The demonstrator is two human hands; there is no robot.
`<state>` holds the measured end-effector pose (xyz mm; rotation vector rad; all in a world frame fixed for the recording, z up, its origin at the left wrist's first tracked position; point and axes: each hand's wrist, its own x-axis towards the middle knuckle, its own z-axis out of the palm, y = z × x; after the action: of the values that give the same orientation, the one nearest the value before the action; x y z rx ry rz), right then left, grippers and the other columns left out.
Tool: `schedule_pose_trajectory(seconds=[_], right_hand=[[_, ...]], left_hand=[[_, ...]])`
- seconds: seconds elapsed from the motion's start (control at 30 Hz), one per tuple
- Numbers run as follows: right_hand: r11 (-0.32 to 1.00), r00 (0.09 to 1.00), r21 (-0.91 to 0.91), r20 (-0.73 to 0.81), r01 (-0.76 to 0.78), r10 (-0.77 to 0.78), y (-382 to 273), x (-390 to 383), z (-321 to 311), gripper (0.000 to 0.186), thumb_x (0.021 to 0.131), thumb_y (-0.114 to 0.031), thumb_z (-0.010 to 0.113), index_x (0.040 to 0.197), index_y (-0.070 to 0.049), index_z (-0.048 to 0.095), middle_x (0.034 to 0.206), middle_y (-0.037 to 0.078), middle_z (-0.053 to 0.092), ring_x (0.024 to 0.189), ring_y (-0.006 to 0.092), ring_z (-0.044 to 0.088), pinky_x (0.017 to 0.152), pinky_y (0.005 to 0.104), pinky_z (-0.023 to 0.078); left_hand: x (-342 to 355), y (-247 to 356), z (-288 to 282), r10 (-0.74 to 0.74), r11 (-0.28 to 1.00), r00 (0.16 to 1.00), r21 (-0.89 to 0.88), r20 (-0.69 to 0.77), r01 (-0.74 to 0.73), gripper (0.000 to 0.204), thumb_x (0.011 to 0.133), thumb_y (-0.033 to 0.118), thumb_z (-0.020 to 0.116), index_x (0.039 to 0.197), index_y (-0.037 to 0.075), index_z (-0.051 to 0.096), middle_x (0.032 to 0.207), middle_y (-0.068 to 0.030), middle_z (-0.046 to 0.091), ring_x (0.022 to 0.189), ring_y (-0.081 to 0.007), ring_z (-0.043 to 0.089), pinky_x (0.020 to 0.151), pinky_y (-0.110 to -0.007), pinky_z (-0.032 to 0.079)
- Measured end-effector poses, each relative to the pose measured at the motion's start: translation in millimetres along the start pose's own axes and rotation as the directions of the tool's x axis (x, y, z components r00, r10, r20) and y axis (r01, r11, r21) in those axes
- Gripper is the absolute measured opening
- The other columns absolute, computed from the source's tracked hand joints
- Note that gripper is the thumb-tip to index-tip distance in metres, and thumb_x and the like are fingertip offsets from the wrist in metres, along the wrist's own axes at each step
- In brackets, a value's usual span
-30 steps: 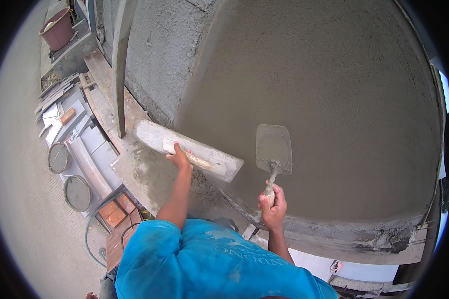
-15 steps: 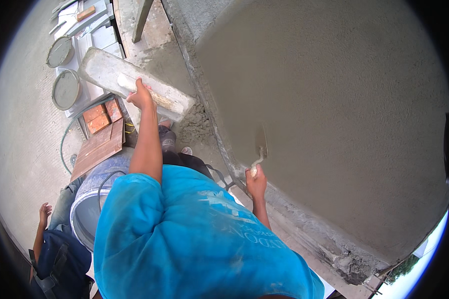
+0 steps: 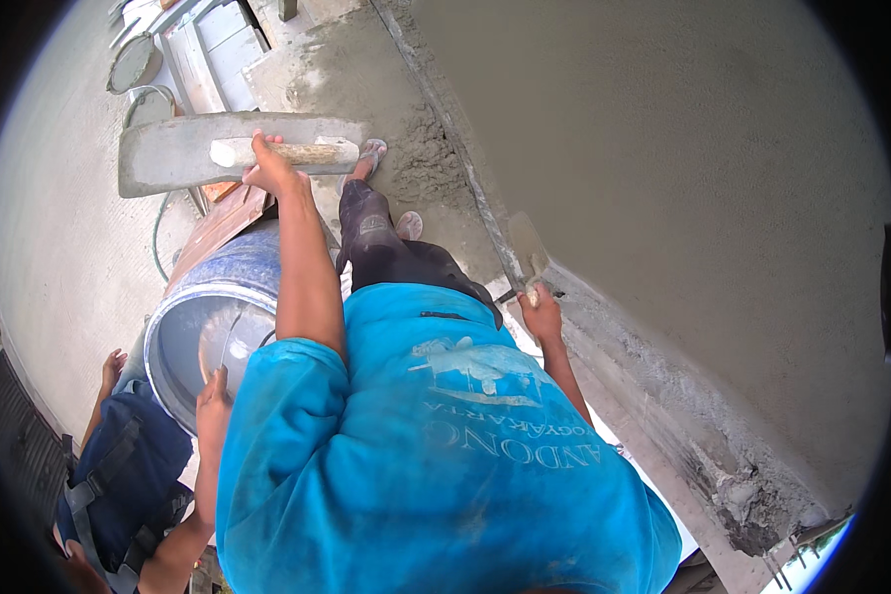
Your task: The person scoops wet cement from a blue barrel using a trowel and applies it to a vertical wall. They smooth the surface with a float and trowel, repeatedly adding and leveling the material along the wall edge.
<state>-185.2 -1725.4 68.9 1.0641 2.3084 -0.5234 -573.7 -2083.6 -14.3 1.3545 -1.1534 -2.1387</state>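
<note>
My left hand (image 3: pixel 275 166) is closed on the wooden handle of a long, flat plastering float (image 3: pixel 168 158), held out over the ledge beside my legs. My right hand (image 3: pixel 543 317) grips a cement-coated trowel (image 3: pixel 524 241) by its handle, at the edge of the broad grey plastered surface (image 3: pixel 683 178); its blade is faint against the cement, and I cannot tell whether it touches. Wet mortar (image 3: pixel 426 148) lies heaped along the ledge near my feet.
A co-worker in a dark bag strap (image 3: pixel 119 465) is at lower left, one hand (image 3: pixel 211 396) at a blue barrel (image 3: pixel 223 252). Buckets of grey mix (image 3: pixel 132 64) and pale boards (image 3: pixel 218 54) lie at upper left. A rough concrete rim (image 3: pixel 663 416) runs along the right.
The view has swung round, bringing my legs, the barrel and the co-worker into sight. The float has turned nearly level and the trowel is closer to my body. Both tools remain held.
</note>
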Motion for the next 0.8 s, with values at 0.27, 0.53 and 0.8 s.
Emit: schedule_pose_trajectory(seconds=[0.27, 0.53, 0.8], right_hand=[[0.982, 0.98, 0.089, -0.123, 0.165, -0.154, -5, 22, 11, 0.051, 0.093, -0.036, 0.064, 0.13, -0.003, 0.055, 0.116, 0.025, 0.067, 0.111, 0.0443, 0.062, 0.092, 0.0471, 0.049], [0.893, 0.882, 0.013, -0.164, 0.45, -0.442, -125, 80, -37, 0.052, 0.096, -0.036, 0.062, 0.133, -0.001, 0.052, 0.12, 0.026, 0.065, 0.112, 0.0431, 0.062, 0.093, 0.0456, 0.049], [0.86, 0.86, -0.146, -0.09, 0.488, -0.503, -269, 137, -98, 0.048, 0.094, -0.042, 0.063, 0.131, -0.012, 0.055, 0.107, 0.02, 0.071, 0.1, 0.04, 0.068, 0.085, 0.0478, 0.052]], left_hand=[[-22, 34, -13, 0.12, 0.978, 0.993, 0.174, -0.001, -0.118, 0.079, 0.081, 0.016, 0.08, 0.134, -0.005, 0.025, 0.129, -0.0232, 0.046, 0.114, -0.0275, 0.055, 0.1, -0.041, 0.043], [14, 66, -30, 0.228, 0.972, 0.967, 0.079, -0.111, -0.22, 0.072, 0.081, 0.013, 0.077, 0.13, -0.003, 0.026, 0.124, -0.0244, 0.047, 0.115, -0.0296, 0.054, 0.099, -0.039, 0.044], [91, 84, 1, 0.173, 0.982, 0.924, -0.007, -0.342, -0.186, 0.063, 0.085, 0.005, 0.072, 0.126, 0.001, 0.024, 0.121, -0.0256, 0.047, 0.11, -0.0327, 0.059, 0.092, -0.04, 0.053]])
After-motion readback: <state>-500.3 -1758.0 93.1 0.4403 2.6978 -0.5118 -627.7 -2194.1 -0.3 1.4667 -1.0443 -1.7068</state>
